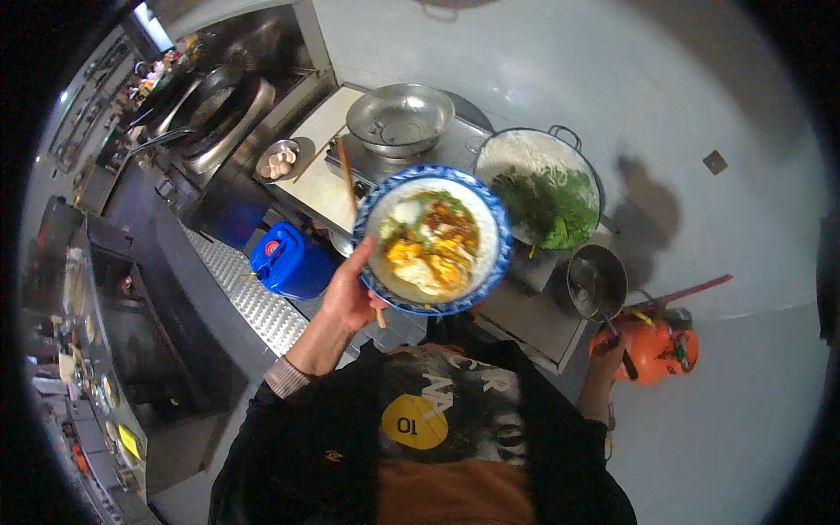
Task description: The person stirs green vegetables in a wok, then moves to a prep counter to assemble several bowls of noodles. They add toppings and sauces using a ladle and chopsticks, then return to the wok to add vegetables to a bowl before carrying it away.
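Observation:
My left hand (pixel 348 292) holds a white bowl with a blue patterned rim (pixel 504 236) in front of me, the thumb over its edge. Inside lie fried egg (pixel 430 269), chopped greens and a dark reddish topping. A pair of wooden chopsticks (pixel 345 164), or one stick, runs beneath the bowl, its lower end showing by my fingers. On the right, my right hand (pixel 607 357) grips the dark handle of a small deep saucepan (pixel 597 282). Behind the bowl stands a large pot (pixel 594 164) with pale noodles (pixel 518 154) and leafy greens (pixel 564 210).
A metal basin (pixel 400 118) sits on the stove top. Left of it, a small bowl (pixel 264 157) of eggs rests on the pale counter (pixel 321 174). A blue jerry can (pixel 295 262) stands below. Woks (pixel 213 108) are at far left. An orange gas cylinder (pixel 646 354) stands right.

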{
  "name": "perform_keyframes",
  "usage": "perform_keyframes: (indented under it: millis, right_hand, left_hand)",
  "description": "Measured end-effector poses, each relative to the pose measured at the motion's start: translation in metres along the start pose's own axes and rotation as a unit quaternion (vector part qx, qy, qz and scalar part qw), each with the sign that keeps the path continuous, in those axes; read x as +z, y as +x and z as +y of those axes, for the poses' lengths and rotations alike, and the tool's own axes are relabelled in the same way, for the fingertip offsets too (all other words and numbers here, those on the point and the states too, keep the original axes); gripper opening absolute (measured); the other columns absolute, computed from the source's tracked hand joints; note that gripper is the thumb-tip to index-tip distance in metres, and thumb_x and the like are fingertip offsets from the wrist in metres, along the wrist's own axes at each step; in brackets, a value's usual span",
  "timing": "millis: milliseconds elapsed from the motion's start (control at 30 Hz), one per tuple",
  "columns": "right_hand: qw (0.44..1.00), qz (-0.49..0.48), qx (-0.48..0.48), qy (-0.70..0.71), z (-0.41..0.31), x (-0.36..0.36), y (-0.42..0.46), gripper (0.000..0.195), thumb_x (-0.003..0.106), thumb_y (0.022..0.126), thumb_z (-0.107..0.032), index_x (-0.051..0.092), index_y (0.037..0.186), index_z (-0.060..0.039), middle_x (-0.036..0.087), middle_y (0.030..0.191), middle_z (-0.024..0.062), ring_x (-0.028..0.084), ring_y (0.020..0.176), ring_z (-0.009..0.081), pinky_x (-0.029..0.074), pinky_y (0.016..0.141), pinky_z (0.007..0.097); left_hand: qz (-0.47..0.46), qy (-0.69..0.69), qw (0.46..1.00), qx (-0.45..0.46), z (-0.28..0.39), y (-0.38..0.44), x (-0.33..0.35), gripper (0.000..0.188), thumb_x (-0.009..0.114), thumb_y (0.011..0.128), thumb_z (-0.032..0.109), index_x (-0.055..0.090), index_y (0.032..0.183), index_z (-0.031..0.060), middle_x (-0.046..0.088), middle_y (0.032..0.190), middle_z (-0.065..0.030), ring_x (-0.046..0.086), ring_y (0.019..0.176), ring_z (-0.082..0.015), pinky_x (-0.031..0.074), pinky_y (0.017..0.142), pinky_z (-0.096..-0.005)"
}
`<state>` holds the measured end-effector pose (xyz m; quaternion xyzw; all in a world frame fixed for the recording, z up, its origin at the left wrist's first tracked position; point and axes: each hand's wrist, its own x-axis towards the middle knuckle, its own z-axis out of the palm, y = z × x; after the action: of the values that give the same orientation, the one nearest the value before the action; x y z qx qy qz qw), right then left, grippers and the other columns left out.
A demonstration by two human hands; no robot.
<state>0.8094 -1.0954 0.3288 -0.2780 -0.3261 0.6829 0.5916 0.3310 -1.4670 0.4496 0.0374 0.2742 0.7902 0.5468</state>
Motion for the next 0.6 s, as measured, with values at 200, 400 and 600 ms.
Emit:
perform_keyframes:
  millis: [200,400,600]
  right_hand:
    - [0.965,-0.099,0.242,0.023,0.007,0.169,-0.151,0.020,0.057,0.096,-0.034,0.057,0.087,-0.0164,0.046,0.065,-0.0089,0.037,0.048,0.0067,0.027,0.042,0.0249]
    - [0.908,-0.272,0.316,-0.030,0.024,0.350,-0.215,0.022,0.054,0.098,-0.034,0.058,0.087,-0.0148,0.049,0.067,-0.0064,0.041,0.052,0.0077,0.031,0.046,0.0238]
    - [0.848,-0.427,0.311,-0.045,0.049,0.432,-0.237,0.024,0.051,0.099,-0.033,0.059,0.087,-0.0132,0.052,0.069,-0.0039,0.045,0.056,0.0087,0.034,0.050,0.0227]
  left_hand:
    - [-0.056,-0.002,0.994,-0.098,0.035,-0.121,0.041,0.053,0.063,0.090,0.049,0.054,0.120,0.0058,0.062,0.081,-0.0029,0.040,0.042,-0.0055,0.027,0.035,-0.0183]
    - [-0.091,0.022,0.977,-0.193,0.014,-0.125,0.104,0.050,0.063,0.090,0.050,0.058,0.114,0.0076,0.062,0.078,-0.0003,0.037,0.040,-0.0042,0.030,0.034,-0.0166]
    - [-0.218,0.045,0.945,-0.240,-0.004,-0.130,0.126,0.044,0.064,0.090,0.048,0.060,0.107,0.0077,0.063,0.073,0.0018,0.051,0.046,-0.0039,0.040,0.036,-0.0183]
